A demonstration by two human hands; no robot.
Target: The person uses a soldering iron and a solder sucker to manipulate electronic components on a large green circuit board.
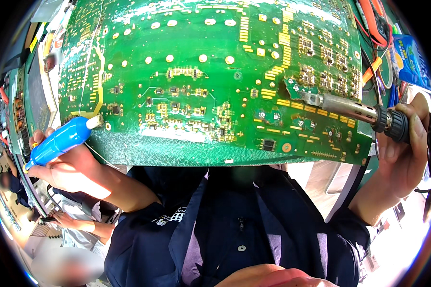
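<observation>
- Circuit board [196, 40], a broad, glossy green panel with gold pads and small soldered components, lies on the desk [129, 150], whose green, finely textured surface shows along the board's near edge.
- Left hand [72, 167] is closed around a fat, rounded blue plastic desoldering pump [64, 140], fingers curled about the barrel.
- The pump slants up and to the right; its pale nozzle reaches over the board's near left corner, well apart from the iron. Whether the nozzle touches the board, I cannot tell.
- Right hand [401, 143] is closed around a soldering iron with a ribbed black collar and a slotted grey metal barrel [347, 107]; much of its handle is hidden by the fingers.
- The iron points left across the right part of the board, its tip end at a jagged, brownish damaged patch [296, 90]. Actual contact there cannot be made out.
- Beyond the right hand, a shiny blue plastic packet [409, 60] sits near an orange-handled tool [372, 70].
- Far left, another narrow green circuit board with copper-coloured parts [21, 107] is set well apart from the large one.
- Lower left, a co-worker's bare forearm [84, 225] shows beyond the left arm.
</observation>
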